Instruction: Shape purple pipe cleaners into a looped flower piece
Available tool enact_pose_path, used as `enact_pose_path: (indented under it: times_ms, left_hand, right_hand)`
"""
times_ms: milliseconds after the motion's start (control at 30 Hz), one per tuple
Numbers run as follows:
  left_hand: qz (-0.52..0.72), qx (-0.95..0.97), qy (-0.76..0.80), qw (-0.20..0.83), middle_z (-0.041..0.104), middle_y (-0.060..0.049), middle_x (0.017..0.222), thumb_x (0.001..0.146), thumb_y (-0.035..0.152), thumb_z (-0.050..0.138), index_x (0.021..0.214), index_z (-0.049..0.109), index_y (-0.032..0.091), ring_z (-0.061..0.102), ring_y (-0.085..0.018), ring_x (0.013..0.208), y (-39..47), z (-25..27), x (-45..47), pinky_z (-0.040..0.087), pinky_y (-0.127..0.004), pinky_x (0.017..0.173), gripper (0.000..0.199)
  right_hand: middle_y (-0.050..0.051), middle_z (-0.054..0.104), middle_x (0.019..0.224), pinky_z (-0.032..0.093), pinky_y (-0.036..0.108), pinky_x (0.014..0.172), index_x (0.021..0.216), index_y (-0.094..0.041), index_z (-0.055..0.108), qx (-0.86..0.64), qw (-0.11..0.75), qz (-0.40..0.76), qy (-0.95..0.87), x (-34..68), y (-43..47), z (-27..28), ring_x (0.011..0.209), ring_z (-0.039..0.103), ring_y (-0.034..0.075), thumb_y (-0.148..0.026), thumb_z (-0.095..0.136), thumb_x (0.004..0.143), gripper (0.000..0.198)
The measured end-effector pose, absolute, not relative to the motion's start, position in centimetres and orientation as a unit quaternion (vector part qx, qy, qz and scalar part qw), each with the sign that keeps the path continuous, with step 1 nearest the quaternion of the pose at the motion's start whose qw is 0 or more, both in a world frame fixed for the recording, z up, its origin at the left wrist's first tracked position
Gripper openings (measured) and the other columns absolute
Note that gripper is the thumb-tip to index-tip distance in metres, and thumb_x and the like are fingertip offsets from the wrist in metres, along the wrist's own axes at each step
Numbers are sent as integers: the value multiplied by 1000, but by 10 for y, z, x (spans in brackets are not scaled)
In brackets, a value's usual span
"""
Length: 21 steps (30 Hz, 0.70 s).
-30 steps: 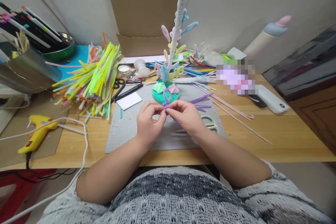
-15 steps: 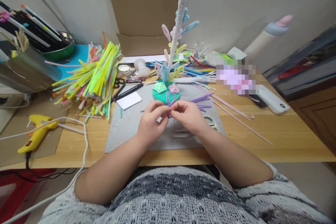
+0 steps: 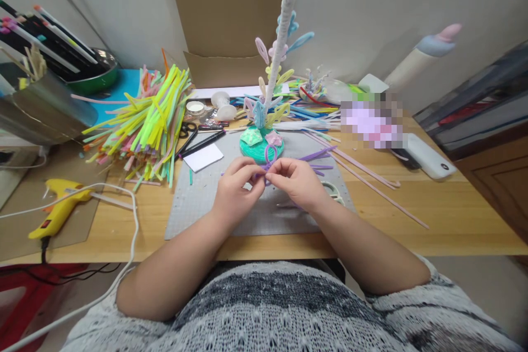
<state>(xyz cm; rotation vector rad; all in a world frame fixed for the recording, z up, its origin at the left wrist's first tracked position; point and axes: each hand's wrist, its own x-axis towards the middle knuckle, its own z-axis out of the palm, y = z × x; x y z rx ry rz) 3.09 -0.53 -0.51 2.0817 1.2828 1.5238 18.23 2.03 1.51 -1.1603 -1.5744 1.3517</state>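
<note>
Between my fingertips is a purple pipe cleaner point(image 3: 270, 154) with a loop standing up from it. My left hand point(image 3: 239, 187) pinches it from the left, and my right hand point(image 3: 299, 180) pinches it from the right, the fingertips almost touching. My fingers hide its lower part. Just behind stands a round green base point(image 3: 252, 151) carrying a tall white wrapped stem point(image 3: 281, 33) with pastel loops and flower shapes on it. More purple pipe cleaners point(image 3: 317, 155) lie to the right of my right hand. Partly under my right wrist are pale-handled scissors point(image 3: 332, 191).
A grey cutting mat point(image 3: 198, 214) lies under my hands. On the left are a heap of coloured pipe cleaners point(image 3: 144, 126) and a yellow glue gun point(image 3: 61, 206) with its white cord. A white card point(image 3: 203, 158), black pens point(image 3: 202, 144) and pink stems point(image 3: 367, 165) lie around the mat.
My fingertips have shifted slightly on the purple pipe cleaner, and its loop has turned a little. Both hands stay in nearly the same place; the other things have not moved.
</note>
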Motion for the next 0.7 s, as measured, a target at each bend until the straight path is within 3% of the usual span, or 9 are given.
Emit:
enact_pose_path:
  times_ms: [167,300,433,700]
  left_hand:
    - [514,728,446,87,59,-3,83,75,10,60,78,65,16,57,-9,73,-6,-4,29,48,-17,56,8]
    - [494,723,471,106,57,-3,84,75,13,60,79,66,16,51,-6,60,-6,-5,27,46,-18,53,8]
    - [458,728,496,121,57,-4,92,76,18,61,85,67,18,53,-7,62,-4,-5,24,46,-21,56,12]
    - [448,768,447,96,59,-5,86,77,17,58,78,65,17,57,-14,80,-5,-2,22,48,-27,69,7]
  right_hand:
    - [-1,59,63,40,25,58,67,-16,57,-459,356,512,-632,183,20,14,58,51,11,-26,61,72,12]
    - [0,62,68,40,27,65,72,-18,59,-446,351,346,-747,184,15,15,64,54,13,-23,56,78,8]
    - [1,64,72,36,29,69,75,-19,58,-405,335,199,-827,187,14,18,67,54,14,-20,52,82,9]
    - [3,63,76,34,27,64,81,-18,58,-388,241,174,-873,191,12,31,67,54,15,-19,49,83,9]
